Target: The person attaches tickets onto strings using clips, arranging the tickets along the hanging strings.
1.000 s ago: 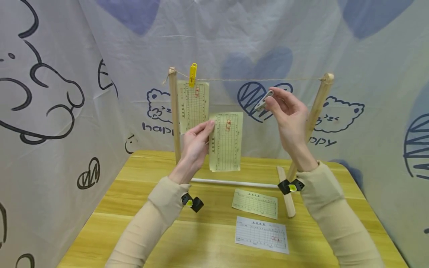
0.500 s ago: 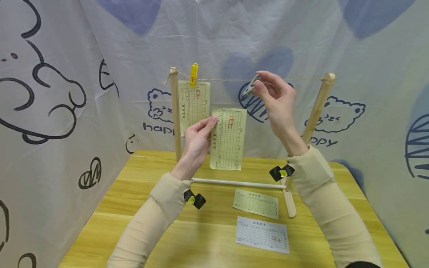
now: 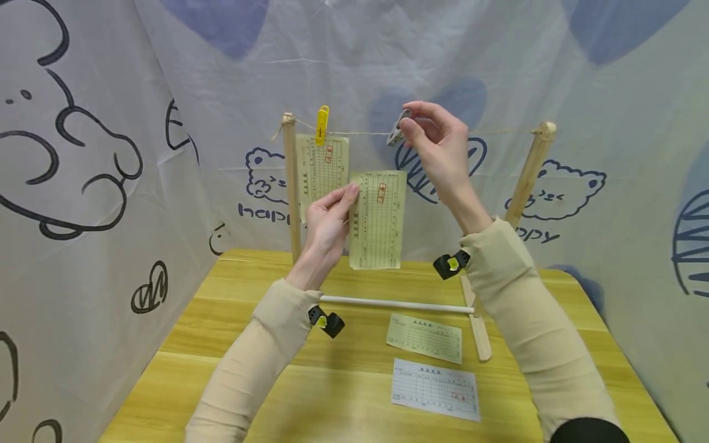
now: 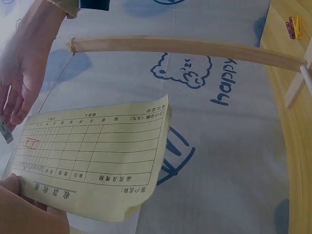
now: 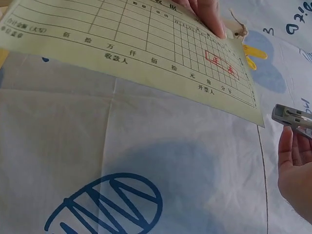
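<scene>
My left hand (image 3: 328,223) pinches the left edge of a pale yellow-green receipt slip (image 3: 382,227) between thumb and fingers. The slip hangs upright below the string (image 3: 365,133), its red stamp near the top. My right hand (image 3: 440,144) pinches a grey clothespin (image 3: 397,127) up at string height, above and right of the slip's top edge. In the right wrist view the grey clothespin (image 5: 292,117) is apart from the slip (image 5: 146,48). Farther left, a yellow clothespin (image 3: 322,125) clips another receipt (image 3: 324,166) to the string.
Two wooden posts (image 3: 291,184) (image 3: 532,169) hold the string, with a white rod (image 3: 393,303) low between them. A yellow-green receipt (image 3: 425,337) and a white receipt (image 3: 434,389) lie on the wooden table (image 3: 221,363). Several coloured clothespins (image 4: 294,27) lie on the tabletop in the left wrist view.
My right hand has moved left and up with the grey clothespin, from near the right post to the string. My left hand has raised the slip a little.
</scene>
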### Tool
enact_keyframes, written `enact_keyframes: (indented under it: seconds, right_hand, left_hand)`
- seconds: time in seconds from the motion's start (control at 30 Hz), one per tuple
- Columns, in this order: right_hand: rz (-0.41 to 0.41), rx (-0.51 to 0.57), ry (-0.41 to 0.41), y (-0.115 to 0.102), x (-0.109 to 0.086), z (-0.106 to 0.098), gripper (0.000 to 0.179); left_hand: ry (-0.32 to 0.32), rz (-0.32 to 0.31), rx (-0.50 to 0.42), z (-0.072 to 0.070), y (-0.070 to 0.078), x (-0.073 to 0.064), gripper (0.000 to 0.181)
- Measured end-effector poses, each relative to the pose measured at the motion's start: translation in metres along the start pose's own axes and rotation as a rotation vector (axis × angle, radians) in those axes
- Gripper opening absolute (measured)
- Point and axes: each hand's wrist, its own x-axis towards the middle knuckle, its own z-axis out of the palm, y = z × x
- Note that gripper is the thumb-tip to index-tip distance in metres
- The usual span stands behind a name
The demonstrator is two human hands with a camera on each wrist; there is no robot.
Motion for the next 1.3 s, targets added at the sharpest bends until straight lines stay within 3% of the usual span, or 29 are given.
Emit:
enact_keyframes:
  seconds: [0.13,0.27,0.8,1.1,1.3]
  right_hand:
    - [0.023,-0.024,-0.013,-0.004,0.007,0.003,0.022]
    - [0.049,-0.042,-0.014,-0.005,0.013,0.004,0.021]
    - [0.024,-0.132,-0.022,-0.003,0.033,0.013,0.022]
    - [0.122,-0.132,0.004,-0.006,0.038,0.017,0.019]
    - [0.162,-0.191,0.018,-0.007,0.042,0.02,0.02]
  left_hand:
    - [0.008,0.009,0.003,0.001,0.001,0.003,0.008]
    - [0.008,0.015,0.015,0.002,0.002,0.006,0.016]
    - [0.035,0.053,0.044,0.011,0.005,0.017,0.026]
    - [0.069,0.071,0.061,0.015,0.006,0.021,0.028]
    - [0.077,0.11,0.06,0.017,0.006,0.024,0.028]
